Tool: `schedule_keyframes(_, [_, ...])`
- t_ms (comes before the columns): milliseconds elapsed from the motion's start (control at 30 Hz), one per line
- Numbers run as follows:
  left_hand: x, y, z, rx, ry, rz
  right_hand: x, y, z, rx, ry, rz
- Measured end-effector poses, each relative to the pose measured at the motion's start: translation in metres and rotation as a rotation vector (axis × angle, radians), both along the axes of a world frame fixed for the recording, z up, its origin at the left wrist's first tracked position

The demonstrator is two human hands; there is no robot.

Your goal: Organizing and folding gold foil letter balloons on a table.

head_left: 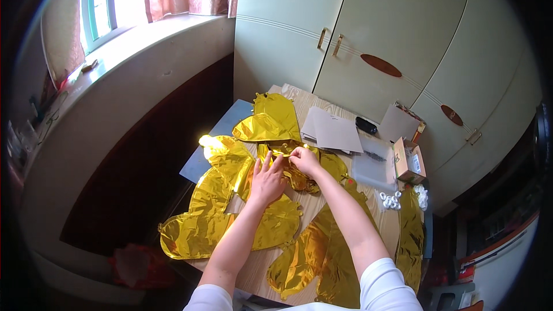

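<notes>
Several flat gold foil balloons lie spread over a small wooden table. My left hand rests flat, fingers apart, on one gold balloon near the table's middle. Just right of it, my right hand pinches the edge of a crumpled gold foil balloon between thumb and fingers. Another gold balloon lies at the far end of the table, and more hang over the near edge.
Grey paper sheets, a black object, a clear plastic bag, a small open cardboard box and small white rings sit at the right. Pale cupboard doors stand behind; a window ledge runs along the left.
</notes>
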State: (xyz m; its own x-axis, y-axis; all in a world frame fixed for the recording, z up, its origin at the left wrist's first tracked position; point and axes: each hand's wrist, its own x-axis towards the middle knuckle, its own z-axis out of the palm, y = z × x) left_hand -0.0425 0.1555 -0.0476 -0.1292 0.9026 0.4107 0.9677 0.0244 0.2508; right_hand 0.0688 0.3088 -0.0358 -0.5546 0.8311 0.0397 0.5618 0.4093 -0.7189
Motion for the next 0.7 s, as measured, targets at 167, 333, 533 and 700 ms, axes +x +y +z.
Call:
schedule_keyframes(167, [0.004, -0.004, 0.01, -0.041, 0.065, -0.045, 0.002, 0.007, 0.031, 0.192, -0.059, -0.058])
schedule_keyframes(333, [0.001, 0.003, -0.006, -0.11, -0.013, -0.06, -0.001, 0.024, 0.082, 0.41, -0.145, -0.098])
schedule_keyframes(533, [0.003, 0.004, -0.008, -0.13, -0.07, -0.035, -0.004, 0.04, 0.177, 0.721, -0.163, -0.145])
schedule_keyframes(700, [0.001, 0.002, -0.008, -0.126, -0.075, -0.035, 0.007, 0.054, 0.256, 0.81, 0.019, -0.353])
